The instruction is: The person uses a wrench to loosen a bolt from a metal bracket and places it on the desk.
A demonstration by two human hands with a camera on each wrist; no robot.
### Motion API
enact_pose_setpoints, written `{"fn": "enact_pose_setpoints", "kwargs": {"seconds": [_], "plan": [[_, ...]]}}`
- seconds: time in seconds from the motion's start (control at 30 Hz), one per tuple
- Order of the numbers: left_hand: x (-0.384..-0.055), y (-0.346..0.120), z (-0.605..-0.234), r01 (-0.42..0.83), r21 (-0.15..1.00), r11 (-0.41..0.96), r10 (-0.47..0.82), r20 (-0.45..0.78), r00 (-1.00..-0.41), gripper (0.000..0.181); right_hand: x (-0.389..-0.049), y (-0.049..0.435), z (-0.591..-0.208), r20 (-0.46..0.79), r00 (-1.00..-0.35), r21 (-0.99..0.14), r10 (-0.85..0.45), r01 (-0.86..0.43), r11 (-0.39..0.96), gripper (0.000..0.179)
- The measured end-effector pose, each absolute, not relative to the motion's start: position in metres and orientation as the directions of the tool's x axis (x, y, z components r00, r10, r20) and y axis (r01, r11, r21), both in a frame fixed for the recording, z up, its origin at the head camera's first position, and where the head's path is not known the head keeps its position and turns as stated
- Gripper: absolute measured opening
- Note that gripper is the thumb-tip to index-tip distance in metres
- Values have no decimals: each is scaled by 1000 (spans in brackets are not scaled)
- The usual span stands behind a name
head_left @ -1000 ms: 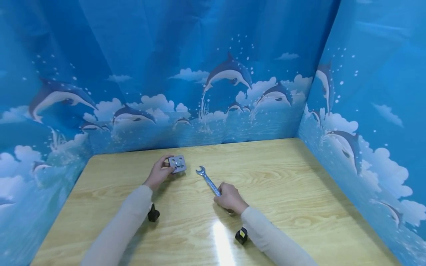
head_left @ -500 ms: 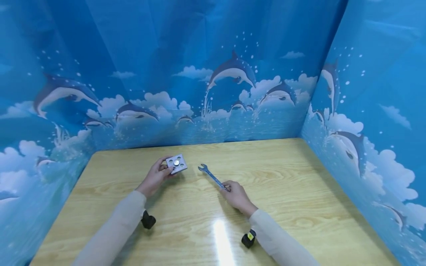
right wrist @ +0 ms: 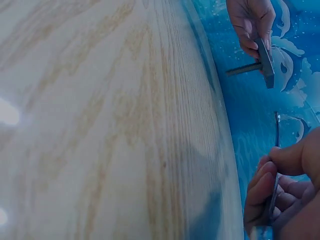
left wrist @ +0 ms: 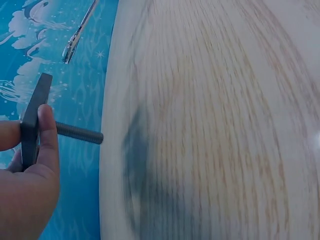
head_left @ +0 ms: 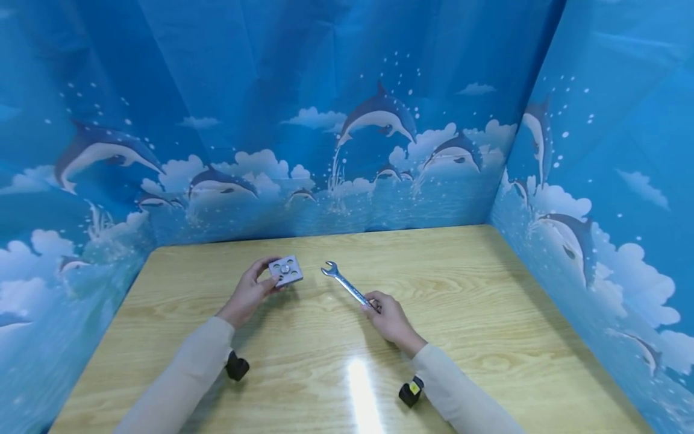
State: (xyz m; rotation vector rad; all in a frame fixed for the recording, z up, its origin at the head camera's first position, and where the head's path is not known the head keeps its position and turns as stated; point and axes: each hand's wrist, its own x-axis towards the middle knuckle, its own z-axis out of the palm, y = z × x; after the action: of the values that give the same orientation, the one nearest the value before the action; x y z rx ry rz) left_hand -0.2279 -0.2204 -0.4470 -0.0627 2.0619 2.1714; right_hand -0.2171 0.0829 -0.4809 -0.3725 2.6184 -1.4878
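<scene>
Two bare hands are in view, each holding one item. The left hand [head_left: 250,292] pinches one square grey metal plate [head_left: 286,278] by its left edge. The right hand [head_left: 393,319] grips one silver metal wrench [head_left: 349,287] by its near end, fingers curled round the shank.

The plate is held above the far left part of the pale wood-grain table [head_left: 477,283]. The wrench lies to its right, raised over the table and slanting so that its forked head points far and left. That head is near the plate, not touching it.

The head view shows the plate's upper face: one round bolt head [head_left: 285,269] at the centre, with four holes about it. The wrist views show what the head view hides: one dark threaded shank [left wrist: 80,132] projecting from the plate's underside, its free end exposed. The right wrist view presents the wrench edge-on between thumb and fingers; the left wrist view takes in only part of it.

Two beige sleeves [head_left: 176,380] and two black wrist devices [head_left: 237,366] are counted. The right device bears one yellow label [head_left: 414,387]; its mark is too small to read. Any marking on the wrench cannot be made out.

A blue backdrop [head_left: 260,90] printed with dolphins and clouds stands at the far, left and right sides.
</scene>
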Motion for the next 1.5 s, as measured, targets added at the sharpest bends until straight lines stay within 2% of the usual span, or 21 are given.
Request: {"fn": "enact_pose_setpoints", "kwargs": {"seconds": [0.17,0.3,0.43,0.63,0.87,1.17,1.3,1.5], "plan": [[-223,-219,-444,-160,984,-82,117,-150,-982,52,-217,83,-481,22,-963,-881,-267,-145,450,16],[-220,-218,-443,-174,971,-161,137,-153,-979,58,-217,83,-480,11,-963,-887,-269,-134,441,15],[-221,-215,-448,-168,976,-137,95,-155,-983,74,-217,84,-480,15,-957,-890,-289,-145,433,15],[-222,-210,-447,-146,987,-60,-7,-147,-989,88,-217,86,-478,7,-950,-897,-312,-143,417,15],[-220,-206,-440,-114,993,-27,-71,-116,-991,88,-214,89,-471,25,-941,-895,-337,-171,411,17],[-214,-202,-431,-131,991,0,-70,-131,-989,83,-211,88,-466,68,-937,-889,-341,-212,405,19],[-209,-198,-427,-68,993,96,-55,-63,-996,81,-208,87,-464,50,-939,-912,-340,-182,367,24],[-202,-189,-425,99,961,257,-67,120,-991,85,-202,83,-458,23,-936,-937,-351,-143,320,24]]}}
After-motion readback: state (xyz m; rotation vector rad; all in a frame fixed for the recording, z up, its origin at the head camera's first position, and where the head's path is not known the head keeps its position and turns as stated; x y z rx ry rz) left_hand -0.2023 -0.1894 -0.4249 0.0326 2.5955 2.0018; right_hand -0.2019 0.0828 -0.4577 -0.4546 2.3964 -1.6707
